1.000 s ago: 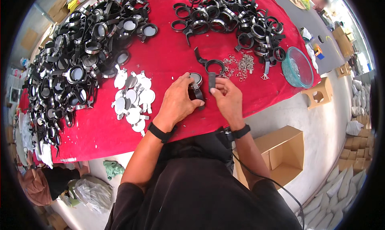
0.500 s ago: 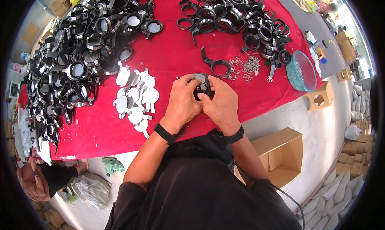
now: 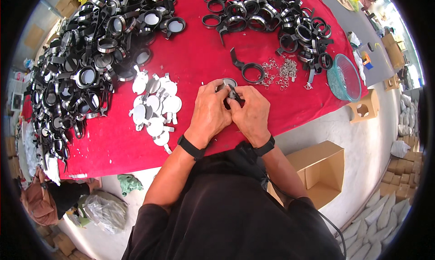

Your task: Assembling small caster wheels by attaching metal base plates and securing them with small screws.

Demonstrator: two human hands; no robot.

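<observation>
Close together over the front of the red cloth, my left hand [image 3: 210, 107] and my right hand [image 3: 252, 109] are both closed on one black ring part [image 3: 228, 103] with a grey disc [image 3: 229, 82] at its far side. My fingers cover most of it. A single black ring with an upright handle [image 3: 253, 73] lies just beyond my right hand. Beside it is a scatter of small metal clips [image 3: 287, 70]. Several white discs with tabs [image 3: 155, 126] lie in a loose pile left of my left hand.
A large heap of black rings with discs in them [image 3: 86, 77] covers the table's left. More black rings [image 3: 258, 22] lie at the back right. A clear glass bowl [image 3: 345, 81] stands at the right edge. A cardboard box [image 3: 333, 169] is on the floor; another person [image 3: 43, 199] is lower left.
My hands stay closed on the black ring part, which has turned a little, showing more of the grey disc at the far side. The whole view has shifted slightly.
</observation>
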